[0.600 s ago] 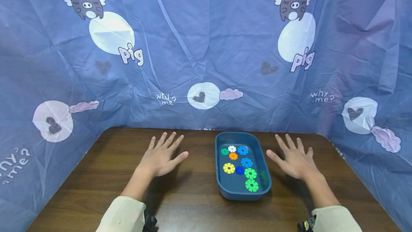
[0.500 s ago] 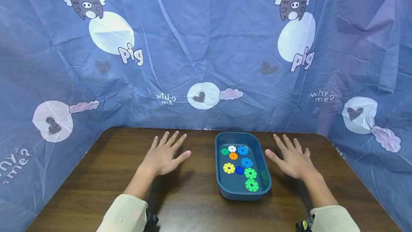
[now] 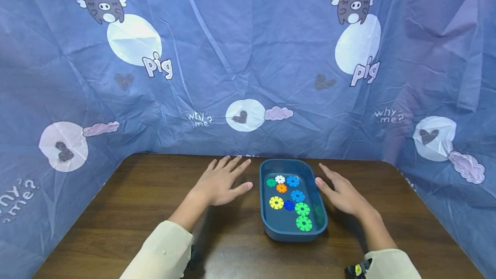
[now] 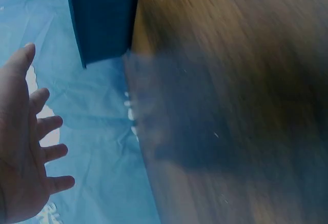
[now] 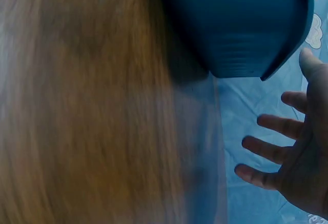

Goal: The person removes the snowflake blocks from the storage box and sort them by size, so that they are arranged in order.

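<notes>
A dark blue plastic bin (image 3: 284, 236) stands on the brown wooden table, slightly right of the middle. Inside lie several notched plastic discs, among them a yellow disc (image 3: 276, 203), an orange disc (image 3: 281, 188) and a green disc (image 3: 304, 223). To the left of the bin hovers my left hand (image 3: 219, 184), palm down with fingers spread and nothing held. My right hand (image 3: 342, 193) is at the bin's right side, thumb tip close by the rim, fingers straight. Both wrist views show the bin's outer wall (image 4: 105, 19) beyond the outstretched fingers.
The wooden table (image 3: 116, 223) reaches back to a blue cloth backdrop (image 3: 248, 81) printed with pigs and words, which also hangs along both sides. Both forearms come in from the front edge in pale sleeves (image 3: 162, 244), with a dark device at each wrist.
My left hand has moved right toward the bin. My right hand has come left to the bin's side and turned more edge-on. The bin and discs have stayed in place.
</notes>
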A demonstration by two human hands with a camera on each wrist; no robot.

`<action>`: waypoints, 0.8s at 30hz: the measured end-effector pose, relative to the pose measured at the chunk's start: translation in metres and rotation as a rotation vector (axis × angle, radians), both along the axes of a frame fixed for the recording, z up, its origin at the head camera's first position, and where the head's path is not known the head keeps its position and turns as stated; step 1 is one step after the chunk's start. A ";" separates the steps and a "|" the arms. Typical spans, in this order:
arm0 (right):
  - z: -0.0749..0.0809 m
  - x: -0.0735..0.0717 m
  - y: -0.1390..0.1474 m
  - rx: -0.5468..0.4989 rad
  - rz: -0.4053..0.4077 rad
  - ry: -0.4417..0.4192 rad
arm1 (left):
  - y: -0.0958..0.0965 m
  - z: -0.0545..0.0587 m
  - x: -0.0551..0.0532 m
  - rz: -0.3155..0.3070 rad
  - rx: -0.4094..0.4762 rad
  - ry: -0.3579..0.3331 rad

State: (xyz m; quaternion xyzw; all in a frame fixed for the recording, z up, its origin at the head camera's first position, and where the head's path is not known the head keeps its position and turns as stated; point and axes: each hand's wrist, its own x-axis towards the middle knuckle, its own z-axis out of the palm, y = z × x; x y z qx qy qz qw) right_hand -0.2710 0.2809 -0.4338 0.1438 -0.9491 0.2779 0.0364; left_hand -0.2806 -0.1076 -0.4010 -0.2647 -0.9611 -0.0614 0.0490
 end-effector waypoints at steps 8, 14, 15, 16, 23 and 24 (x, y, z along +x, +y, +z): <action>-0.005 0.000 -0.004 -0.209 -0.021 -0.028 | 0.027 0.005 0.004 -0.095 -0.070 -0.001; -0.015 -0.003 -0.005 -0.446 -0.044 -0.117 | 0.043 0.005 0.009 -0.171 -0.108 0.005; -0.016 -0.003 -0.006 -0.478 -0.046 -0.131 | 0.045 0.005 0.009 -0.182 -0.112 0.005; -0.017 -0.003 -0.006 -0.514 -0.049 -0.146 | 0.048 0.005 0.010 -0.194 -0.117 0.006; -0.022 -0.001 -0.007 -0.639 -0.066 -0.166 | 0.068 0.007 0.016 -0.293 -0.191 0.024; -0.023 -0.001 -0.008 -0.649 -0.066 -0.164 | 0.071 0.007 0.016 -0.310 -0.203 0.024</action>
